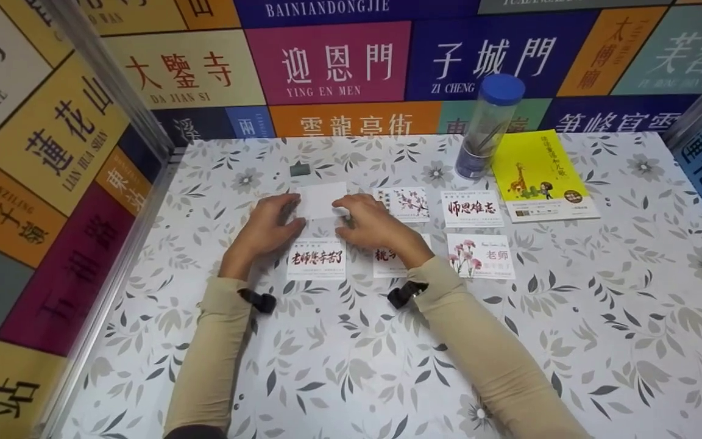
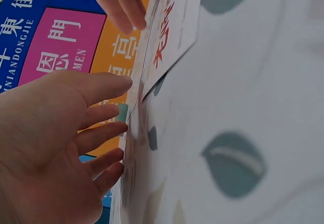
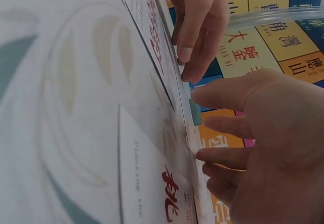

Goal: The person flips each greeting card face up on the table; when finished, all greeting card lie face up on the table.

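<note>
A blank white card (image 1: 323,200) lies flat on the patterned tabletop between both hands. Beside its left edge is my left hand (image 1: 270,221), with fingers loosely bent. At the card's right edge my right hand (image 1: 370,224) has its fingertips at or over the surface; whether they touch cannot be told. In the left wrist view, the left hand (image 2: 61,138) shows spread fingers around nothing. The right hand (image 3: 276,138) looks similarly relaxed in the right wrist view. Below the blank card lies a card with red lettering (image 1: 316,259). Another red-lettered card (image 1: 387,267) is partly hidden by the right hand.
To the right lie a blossom card (image 1: 412,204), a red-lettered card (image 1: 473,209) and a carnation card (image 1: 479,256). Farther back are a clear blue-lidded tube (image 1: 490,125), a yellow book (image 1: 546,177) and a small green object (image 1: 300,169). Printed walls (image 1: 333,64) border the table.
</note>
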Available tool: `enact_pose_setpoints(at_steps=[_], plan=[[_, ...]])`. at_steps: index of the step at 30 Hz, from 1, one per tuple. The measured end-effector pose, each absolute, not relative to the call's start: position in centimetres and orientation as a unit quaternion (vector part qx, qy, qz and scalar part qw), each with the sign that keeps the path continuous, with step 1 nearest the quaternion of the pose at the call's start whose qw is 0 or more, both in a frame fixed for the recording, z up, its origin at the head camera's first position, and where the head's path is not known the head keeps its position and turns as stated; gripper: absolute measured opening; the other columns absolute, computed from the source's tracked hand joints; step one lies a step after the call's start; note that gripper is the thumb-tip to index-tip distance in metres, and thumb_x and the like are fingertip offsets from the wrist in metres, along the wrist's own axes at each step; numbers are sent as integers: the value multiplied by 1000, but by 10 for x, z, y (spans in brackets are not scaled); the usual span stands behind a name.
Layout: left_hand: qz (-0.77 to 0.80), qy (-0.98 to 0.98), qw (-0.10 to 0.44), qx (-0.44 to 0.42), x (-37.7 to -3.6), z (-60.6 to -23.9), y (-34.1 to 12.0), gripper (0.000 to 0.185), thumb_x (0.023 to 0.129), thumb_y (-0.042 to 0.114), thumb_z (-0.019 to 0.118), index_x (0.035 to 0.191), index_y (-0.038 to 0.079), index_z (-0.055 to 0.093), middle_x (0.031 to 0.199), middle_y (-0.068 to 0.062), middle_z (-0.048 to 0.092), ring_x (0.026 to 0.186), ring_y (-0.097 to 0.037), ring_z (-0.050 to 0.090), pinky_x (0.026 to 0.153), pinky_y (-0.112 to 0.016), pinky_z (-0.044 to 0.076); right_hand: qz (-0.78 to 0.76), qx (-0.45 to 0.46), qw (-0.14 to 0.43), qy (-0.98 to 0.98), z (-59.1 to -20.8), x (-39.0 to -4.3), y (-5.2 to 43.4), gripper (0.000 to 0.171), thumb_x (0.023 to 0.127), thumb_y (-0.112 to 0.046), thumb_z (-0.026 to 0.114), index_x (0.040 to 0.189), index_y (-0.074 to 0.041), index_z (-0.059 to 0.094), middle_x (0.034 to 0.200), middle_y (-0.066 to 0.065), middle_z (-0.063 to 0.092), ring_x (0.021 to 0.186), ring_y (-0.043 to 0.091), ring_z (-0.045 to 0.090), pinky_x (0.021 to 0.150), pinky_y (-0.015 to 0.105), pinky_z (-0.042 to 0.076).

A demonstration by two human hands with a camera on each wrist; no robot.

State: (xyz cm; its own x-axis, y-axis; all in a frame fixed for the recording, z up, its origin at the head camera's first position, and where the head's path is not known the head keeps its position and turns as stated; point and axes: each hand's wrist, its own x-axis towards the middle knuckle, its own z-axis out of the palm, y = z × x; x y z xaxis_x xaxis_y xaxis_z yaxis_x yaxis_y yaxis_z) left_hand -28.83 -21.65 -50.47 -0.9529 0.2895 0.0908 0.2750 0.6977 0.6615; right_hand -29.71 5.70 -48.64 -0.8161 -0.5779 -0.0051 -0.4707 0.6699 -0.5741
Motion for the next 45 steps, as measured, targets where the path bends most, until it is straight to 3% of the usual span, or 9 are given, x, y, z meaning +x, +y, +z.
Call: enact_pose_setpoints(at_steps=[9, 13, 19, 22, 25, 30, 36, 45], plan=[[414, 894, 28, 170, -296, -500, -207, 63, 102, 22, 74, 157, -1, 52, 159, -23, 57, 155, -37, 48, 134, -48, 31, -296, -293, 102, 903, -480, -299, 63, 60, 102, -27, 69, 156, -6, 55, 161, 16, 56, 154, 38, 45, 132, 54, 31], [434, 885, 47, 160, -298, -497, -205, 65, 104, 24, 73, 159, 1, 49, 160, -23, 57, 156, -37, 47, 135, -48, 28, -303, -295, 106, 900, -478, -301, 65, 61, 101, -27, 69, 156, -6, 55, 153, 18, 62, 146, 37, 53, 128, 54, 38], [404, 901, 31, 154, -300, -491, -207, 69, 102, 20, 75, 160, -3, 46, 160, -29, 53, 155, -43, 45, 134, -53, 29, -300, -290, 96, 904, -477, -306, 72, 60, 101, -27, 69, 156, -5, 56, 152, 16, 63, 144, 35, 55, 125, 55, 41], [380, 910, 49, 156, -302, -491, -210, 75, 98, 18, 78, 161, -3, 44, 164, -27, 49, 158, -44, 40, 135, -54, 26, -306, -290, 95, 902, -478, -307, 77, 56, 102, -25, 70, 153, -4, 59, 148, 17, 64, 140, 35, 57, 122, 55, 43], [364, 913, 77, 168, -306, -491, -213, 79, 96, 20, 82, 162, 0, 45, 167, -23, 47, 159, -42, 37, 135, -55, 26, -310, -290, 101, 900, -479, -306, 80, 52, 102, -24, 71, 150, -6, 62, 148, 16, 63, 139, 35, 57, 122, 57, 42], [382, 903, 79, 179, -319, -495, -223, 79, 91, 17, 87, 159, 1, 50, 164, -21, 51, 158, -40, 42, 133, -54, 30, -296, -293, 105, 903, -480, -302, 79, 51, 102, -25, 70, 150, -8, 64, 156, 15, 58, 148, 36, 50, 127, 59, 36], [388, 898, 110, 178, -331, -499, -231, 91, 84, 25, 96, 162, 13, 51, 169, -13, 47, 156, -37, 42, 133, -56, 30, -287, -314, 113, 898, -482, -300, 74, 53, 103, -25, 67, 153, -6, 61, 160, 18, 56, 150, 38, 49, 129, 55, 36], [357, 914, 116, 153, -333, -494, -226, 91, 77, 31, 101, 157, 19, 58, 154, -12, 55, 141, -37, 50, 124, -57, 40, -281, -312, 120, 900, -483, -301, 70, 54, 103, -26, 68, 153, -6, 61, 161, 17, 54, 152, 37, 47, 131, 55, 33]])
